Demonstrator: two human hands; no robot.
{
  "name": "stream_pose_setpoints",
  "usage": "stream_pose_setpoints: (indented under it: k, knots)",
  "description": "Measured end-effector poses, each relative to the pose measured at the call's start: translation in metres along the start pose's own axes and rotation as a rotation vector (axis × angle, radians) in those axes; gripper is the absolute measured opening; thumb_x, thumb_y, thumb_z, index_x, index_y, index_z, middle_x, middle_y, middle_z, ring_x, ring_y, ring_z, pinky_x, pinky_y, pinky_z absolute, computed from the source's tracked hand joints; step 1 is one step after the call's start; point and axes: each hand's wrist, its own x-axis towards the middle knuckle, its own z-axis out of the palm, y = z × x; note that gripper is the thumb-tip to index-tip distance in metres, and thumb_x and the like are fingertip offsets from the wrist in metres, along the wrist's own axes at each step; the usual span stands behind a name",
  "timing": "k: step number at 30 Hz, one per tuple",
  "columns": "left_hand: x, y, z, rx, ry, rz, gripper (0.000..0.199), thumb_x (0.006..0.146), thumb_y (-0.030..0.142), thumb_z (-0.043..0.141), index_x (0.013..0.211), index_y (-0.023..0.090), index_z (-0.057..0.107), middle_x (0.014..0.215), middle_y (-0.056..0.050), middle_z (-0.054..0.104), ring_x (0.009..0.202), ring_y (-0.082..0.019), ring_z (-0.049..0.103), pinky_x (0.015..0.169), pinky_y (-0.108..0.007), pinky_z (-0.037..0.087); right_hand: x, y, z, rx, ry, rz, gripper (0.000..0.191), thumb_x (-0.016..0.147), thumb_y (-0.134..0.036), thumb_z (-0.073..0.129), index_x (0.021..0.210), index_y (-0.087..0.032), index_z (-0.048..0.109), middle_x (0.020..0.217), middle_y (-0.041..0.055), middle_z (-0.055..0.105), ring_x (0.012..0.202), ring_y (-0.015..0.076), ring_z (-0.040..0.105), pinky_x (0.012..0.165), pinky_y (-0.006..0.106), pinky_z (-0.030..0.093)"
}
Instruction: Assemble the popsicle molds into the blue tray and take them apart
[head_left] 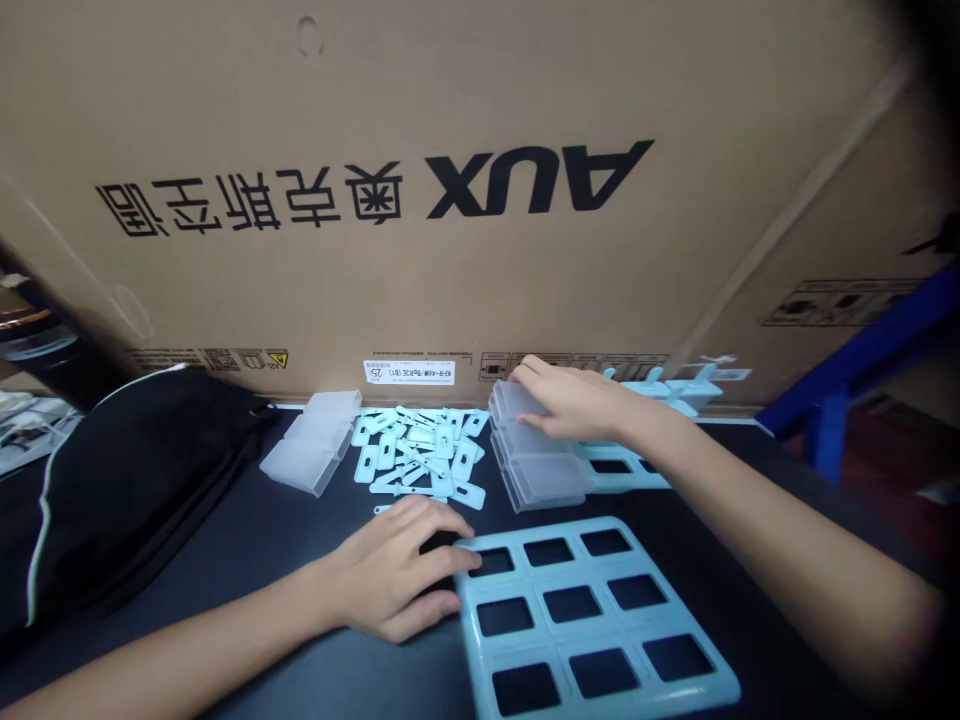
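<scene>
My left hand has its fingers apart, the index fingertip resting on the upper left corner of a light blue plastic frame. The frame lies flat and has rows of rectangular openings. My right hand pinches the far end of a stack of translucent plastic compartment trays, thumb on the near side and fingers behind. Between the hands and the box lies a pile of small light blue slotted plastic pieces. Another translucent tray stands left of the pile.
A large cardboard box rises behind the black table. A black cloth bag lies at left. More light blue parts sit behind my right forearm. A blue metal post stands at right.
</scene>
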Motion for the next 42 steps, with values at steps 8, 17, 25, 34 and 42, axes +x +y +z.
stream_pose_setpoints:
  k: [8,17,25,34,42]
  knots:
    - [0.000,-0.001,0.002,-0.015,-0.030,-0.023,0.031,0.098,0.034,0.041,0.121,0.015,0.050,0.118,-0.015,0.055,0.106,-0.026,0.052,0.093,-0.045,0.045,0.013,0.006,0.001,-0.029,-0.051,-0.040,0.032,0.087,-0.036,0.055,0.110,-0.015,0.053,0.117,0.0131,0.054,0.097,0.0292,0.061,0.077,0.041,0.049]
    - [0.001,-0.001,0.002,-0.014,-0.050,-0.034,0.028,0.098,0.030,0.041,0.119,0.014,0.050,0.115,-0.014,0.056,0.102,-0.025,0.053,0.092,-0.044,0.045,0.011,0.012,0.014,-0.004,-0.016,-0.026,0.041,0.083,-0.032,0.062,0.120,-0.015,0.052,0.116,0.0123,0.060,0.102,0.0299,0.061,0.080,0.040,0.049]
    - [0.000,0.000,0.003,0.009,-0.062,-0.042,0.023,0.096,0.028,0.043,0.112,0.015,0.053,0.116,-0.013,0.056,0.100,-0.024,0.052,0.092,-0.042,0.044,0.007,0.010,0.017,-0.049,0.028,-0.026,0.032,0.085,-0.026,0.058,0.115,-0.014,0.060,0.117,0.0133,0.059,0.100,0.0293,0.061,0.079,0.040,0.049]
    - [-0.002,0.003,0.002,0.035,-0.057,-0.034,0.022,0.096,0.027,0.045,0.112,0.015,0.054,0.116,-0.013,0.056,0.101,-0.023,0.053,0.094,-0.041,0.043,-0.020,0.005,0.007,-0.055,0.269,-0.074,0.035,0.090,-0.030,0.048,0.120,-0.014,0.057,0.113,0.0126,0.060,0.104,0.0279,0.057,0.085,0.041,0.047]
    - [-0.002,0.006,0.002,0.107,-0.037,-0.033,0.019,0.097,0.027,0.044,0.107,0.016,0.055,0.112,-0.011,0.057,0.101,-0.022,0.053,0.094,-0.039,0.042,-0.084,0.013,0.019,-0.013,0.864,0.213,0.031,0.089,-0.035,0.046,0.112,-0.015,0.054,0.096,0.0119,0.057,0.094,0.0273,0.052,0.084,0.040,0.044]
